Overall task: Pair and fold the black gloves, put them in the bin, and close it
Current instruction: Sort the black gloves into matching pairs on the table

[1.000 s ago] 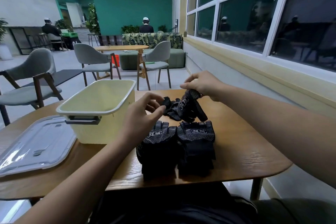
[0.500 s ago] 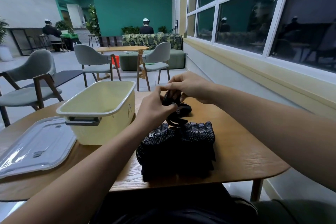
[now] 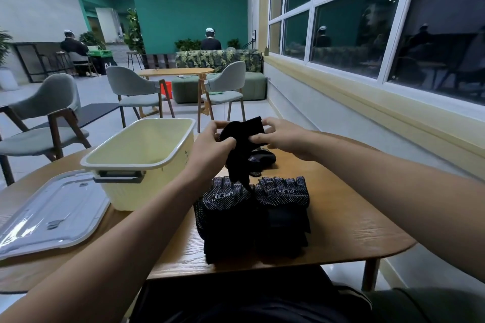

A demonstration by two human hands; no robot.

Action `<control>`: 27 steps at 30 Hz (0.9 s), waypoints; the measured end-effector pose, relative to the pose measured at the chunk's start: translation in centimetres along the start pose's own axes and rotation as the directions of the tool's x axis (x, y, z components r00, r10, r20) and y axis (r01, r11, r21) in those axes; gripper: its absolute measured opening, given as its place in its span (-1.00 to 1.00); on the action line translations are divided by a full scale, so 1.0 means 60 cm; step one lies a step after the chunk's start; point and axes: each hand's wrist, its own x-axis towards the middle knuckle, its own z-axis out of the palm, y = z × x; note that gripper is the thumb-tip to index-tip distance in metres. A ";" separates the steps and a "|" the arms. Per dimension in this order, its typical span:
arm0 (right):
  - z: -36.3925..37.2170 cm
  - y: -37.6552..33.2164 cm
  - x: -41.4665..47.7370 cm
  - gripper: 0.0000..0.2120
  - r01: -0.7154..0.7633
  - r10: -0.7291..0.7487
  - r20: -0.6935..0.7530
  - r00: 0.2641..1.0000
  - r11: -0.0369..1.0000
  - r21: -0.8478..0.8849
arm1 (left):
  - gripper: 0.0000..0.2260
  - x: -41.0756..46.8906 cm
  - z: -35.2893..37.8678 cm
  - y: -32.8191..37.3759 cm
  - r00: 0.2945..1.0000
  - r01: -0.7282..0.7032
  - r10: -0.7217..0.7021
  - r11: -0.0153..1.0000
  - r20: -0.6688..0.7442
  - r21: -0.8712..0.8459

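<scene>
One black glove hangs in the air, cuff up and fingers down, pinched at the top between the left hand and the right hand. Behind it a dotted glove lies crumpled on the table. Nearer, a left stack and a right stack of folded gloves sit touching. The cream bin stands open at their left, its clear lid flat beside it

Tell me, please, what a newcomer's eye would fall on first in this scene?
The left hand and the right hand grip a black glove above the middle of the wooden table. Nearer lie two folded glove stacks side by side. To the left stands the open pale yellow bin, its clear lid flat on the table beside it.
</scene>
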 end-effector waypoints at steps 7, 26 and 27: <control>0.002 -0.006 -0.005 -0.86 0.162 -0.155 -0.055 0.986 0.975 0.151 | -0.69 -0.004 -0.014 -0.002 0.998 0.012 -0.015 0.999 0.068 0.049; 0.005 -0.082 -0.070 -0.73 0.516 -0.514 -0.278 0.811 0.854 -0.074 | -0.87 0.018 -0.028 0.091 0.934 -0.342 0.304 0.913 0.188 0.221; 0.005 -0.084 -0.079 -0.75 0.520 -0.502 -0.319 0.804 0.854 -0.032 | -0.90 0.023 -0.028 0.093 0.935 -0.342 0.303 0.909 0.182 0.240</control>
